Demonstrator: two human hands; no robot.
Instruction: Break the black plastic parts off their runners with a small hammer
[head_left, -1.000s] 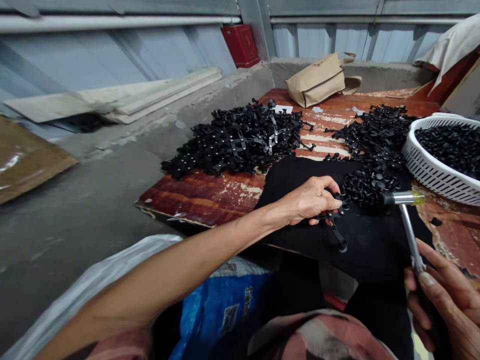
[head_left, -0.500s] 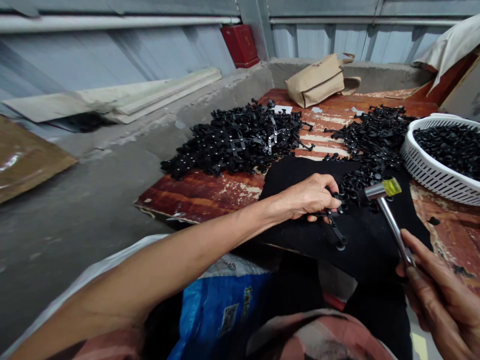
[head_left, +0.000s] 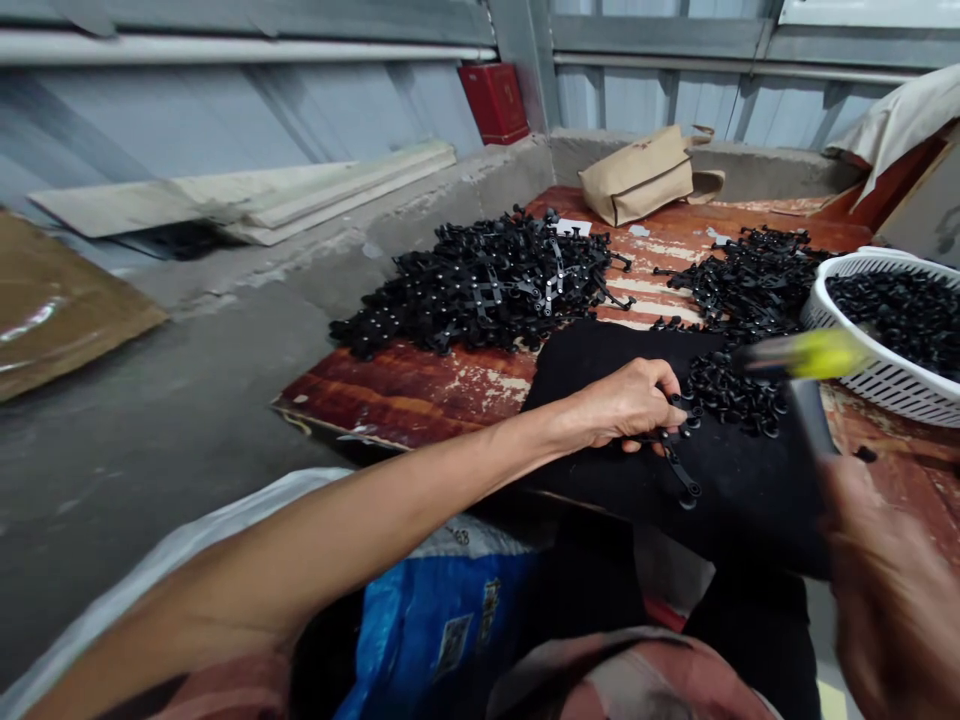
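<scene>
Left hand (head_left: 626, 405) lies palm down on the black cloth (head_left: 742, 490), fingers pinching a black linked part (head_left: 679, 465) whose free end trails toward the cloth's near edge. Right hand (head_left: 892, 590), blurred at the lower right, is clenched round the handle of a hammer (head_left: 799, 358); its yellow-tipped head hangs above and to the right of the part, well apart from the left fingers. Just beyond the fingertips sits a small heap of loose black pieces (head_left: 731, 390). A larger pile of linked parts (head_left: 487, 285) lies on the worn red board (head_left: 420, 385) to the left, another pile (head_left: 750, 280) behind. A white basket (head_left: 862, 345) of black pieces stands at the right, near the hammer head. Bare cloth lies below the part; the board's near edge drops off beside the left forearm.
</scene>
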